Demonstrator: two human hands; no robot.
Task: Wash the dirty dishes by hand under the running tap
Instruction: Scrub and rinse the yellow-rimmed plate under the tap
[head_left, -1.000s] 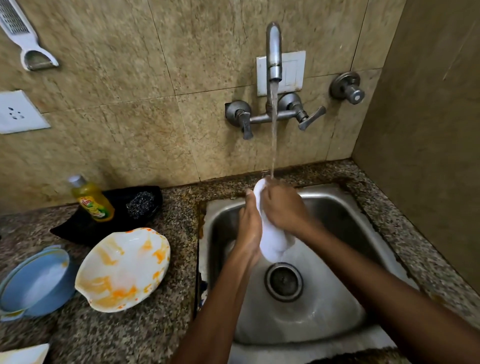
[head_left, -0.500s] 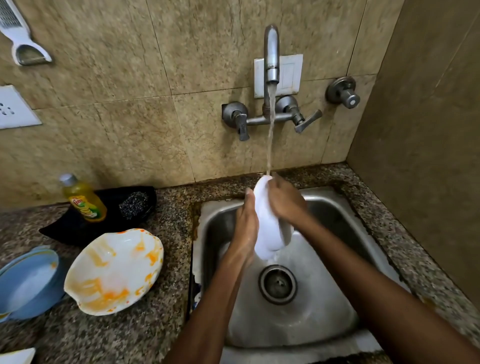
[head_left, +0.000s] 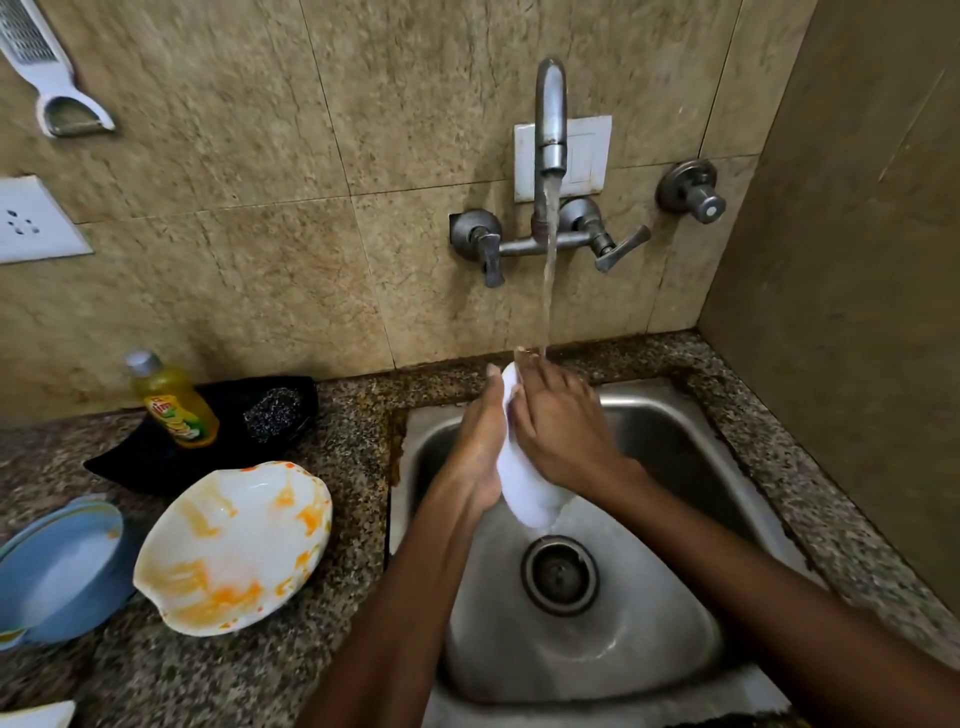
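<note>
The stainless steel sink fills the right of the view, set into a speckled granite counter, and the wall tap above it runs a steady stream of water down onto the hands. On the counter to the left wait a white plate smeared with orange sauce, a blue bowl at the edge of view, and behind them a black dish carrying a yellow bottle of dish liquid and a steel scrubber. The step in hand looks like rinsing one dish: a white dish is held on edge over the basin, above the drain. Its long axis runs away from the person, top end up toward the stream and low end down toward the drain, faces to left and right. The left hand lies flat against its left face with fingers fairly straight; the right hand covers the right face, fingers curved over it and reaching under the water. The hands are together, the dish pressed between them. Next, I judge, the dish must be turned so water reaches both faces, then set aside and the stained plate brought in.
</note>
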